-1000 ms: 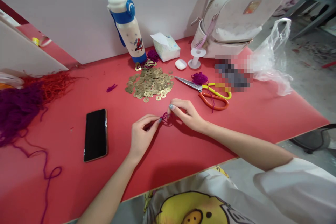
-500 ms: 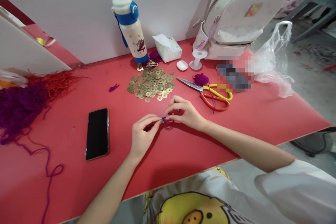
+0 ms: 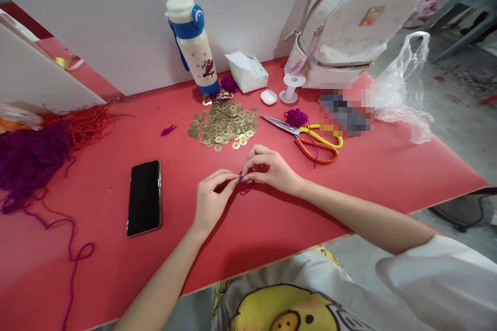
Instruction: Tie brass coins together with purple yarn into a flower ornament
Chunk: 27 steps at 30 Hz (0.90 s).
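A small knot of purple thread (image 3: pixel 244 182) is shown pinched between the fingertips of the left hand (image 3: pixel 212 197) and the right hand (image 3: pixel 272 168), low over the red bench (image 3: pixel 272 217) near its front edge; the grip of each hand is pressed together on the thread, and the two sets of fingertips almost meet. Behind the hands, a heap of brass coins (image 3: pixel 224 123) is spread on the bench. To the right of the coins, scissors (image 3: pixel 306 137) with yellow and orange handles are laid flat, with a small ball of purple thread (image 3: pixel 297 116) just beside the blades. A black phone (image 3: pixel 144 197) is seen face up to the left of the left hand, well apart from it. Against the wall, a white and blue bottle (image 3: pixel 194 44) is stood upright, with a tissue pack (image 3: pixel 247 70) beside it, then a white spool (image 3: pixel 292 88) and a white backpack (image 3: pixel 357 20). A clear plastic bag (image 3: pixel 404 93) is seen at the right end of the bench. At the far left, a mass of purple yarn (image 3: pixel 27 158) and red yarn (image 3: pixel 81 121) is piled.
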Each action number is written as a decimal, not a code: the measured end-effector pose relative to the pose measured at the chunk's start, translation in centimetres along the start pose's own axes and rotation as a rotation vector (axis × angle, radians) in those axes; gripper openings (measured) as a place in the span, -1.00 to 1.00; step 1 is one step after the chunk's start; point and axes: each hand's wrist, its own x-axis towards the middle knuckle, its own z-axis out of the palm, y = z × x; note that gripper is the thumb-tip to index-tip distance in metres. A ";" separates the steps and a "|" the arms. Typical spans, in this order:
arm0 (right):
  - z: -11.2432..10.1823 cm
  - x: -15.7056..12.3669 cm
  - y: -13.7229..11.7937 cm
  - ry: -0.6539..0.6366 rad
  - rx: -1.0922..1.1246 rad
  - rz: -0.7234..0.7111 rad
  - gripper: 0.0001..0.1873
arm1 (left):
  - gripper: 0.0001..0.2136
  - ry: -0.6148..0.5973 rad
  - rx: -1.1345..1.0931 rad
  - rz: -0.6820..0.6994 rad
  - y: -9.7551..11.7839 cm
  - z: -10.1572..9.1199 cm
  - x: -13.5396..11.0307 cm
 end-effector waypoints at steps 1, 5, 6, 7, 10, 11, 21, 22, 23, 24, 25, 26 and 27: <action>-0.1 0.0 0.0 -0.005 0.013 0.014 -0.95 | -0.89 -0.008 -0.011 -0.014 0.0 0.0 0.0; -0.3 0.2 0.0 0.006 0.053 0.053 -0.95 | -0.88 -0.023 -0.022 -0.043 -0.1 -0.2 0.1; -0.3 0.3 0.0 0.009 0.057 0.057 -0.94 | -0.88 -0.022 -0.022 -0.045 -0.1 -0.2 0.1; -0.3 0.3 0.0 0.011 0.061 0.058 -0.94 | -0.88 -0.021 -0.024 -0.046 -0.1 -0.2 0.1; -0.2 0.3 -0.2 0.007 0.072 0.057 -0.95 | -0.89 -0.021 -0.035 -0.048 -0.2 -0.2 0.1; -0.2 0.2 -0.3 0.007 0.071 0.058 -0.96 | -0.89 -0.021 -0.038 -0.047 -0.2 -0.2 0.1; -0.3 0.2 -0.2 0.067 0.052 0.067 -0.94 | -0.90 -0.001 -0.034 -0.039 -0.4 -0.2 0.0; -0.3 0.2 -0.2 0.049 0.066 0.059 -0.94 | -0.90 -0.002 -0.038 -0.040 -0.4 -0.2 0.0; -0.4 0.2 -0.3 0.025 0.082 0.052 -0.92 | -0.90 -0.004 -0.043 -0.042 -0.4 -0.2 0.0; -0.3 0.2 -0.3 0.000 0.099 0.048 -0.90 | -0.90 -0.007 -0.049 -0.044 -0.3 -0.2 0.0; -0.3 0.2 -0.4 -0.024 0.116 0.049 -0.87 | -0.89 -0.009 -0.056 -0.044 -0.3 -0.2 0.0; -0.2 0.2 -0.5 -0.045 0.133 0.059 -0.85 | -0.89 -0.012 -0.060 -0.042 -0.3 -0.2 0.0; -0.1 0.1 -0.6 -0.060 0.152 0.080 -0.84 | -0.89 -0.013 -0.061 -0.038 -0.3 -0.2 0.0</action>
